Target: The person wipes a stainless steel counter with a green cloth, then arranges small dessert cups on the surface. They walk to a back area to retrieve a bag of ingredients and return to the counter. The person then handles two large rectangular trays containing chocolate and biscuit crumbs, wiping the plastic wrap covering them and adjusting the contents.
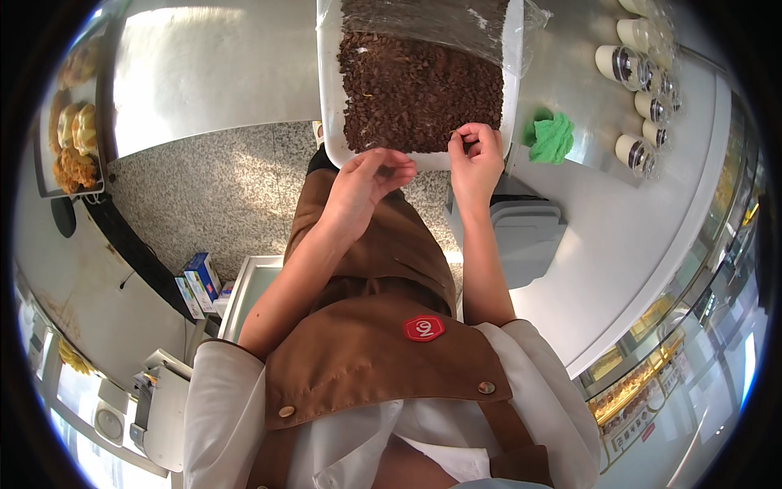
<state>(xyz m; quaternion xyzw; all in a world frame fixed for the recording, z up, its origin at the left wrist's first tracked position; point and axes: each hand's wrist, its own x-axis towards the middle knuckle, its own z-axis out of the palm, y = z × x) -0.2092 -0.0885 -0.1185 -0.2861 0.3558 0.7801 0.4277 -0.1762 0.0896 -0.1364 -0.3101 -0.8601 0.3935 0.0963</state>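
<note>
A white plastic tub [330, 122] full of dark brown crumbly pieces [421, 91] stands before me, its far part covered by clear plastic film [427, 21]. My left hand [374, 183] is at the tub's near rim, palm turned inward, fingers curled and apart, with no object visible in it. At the near right corner, my right hand [478, 160] pinches a tiny yellowish-brown bit [454, 133] between thumb and forefinger, just over the crumbs. A few similar light strands lie among the crumbs. A crumpled green cloth [551, 138] lies on the metal counter right of the tub.
Several lidded dessert cups [633, 153] line the counter at the right. A grey plastic bin [525, 238] stands below my right forearm. At the far left is a tray [101, 147] of breads. A steel surface [183, 79] extends left of the tub.
</note>
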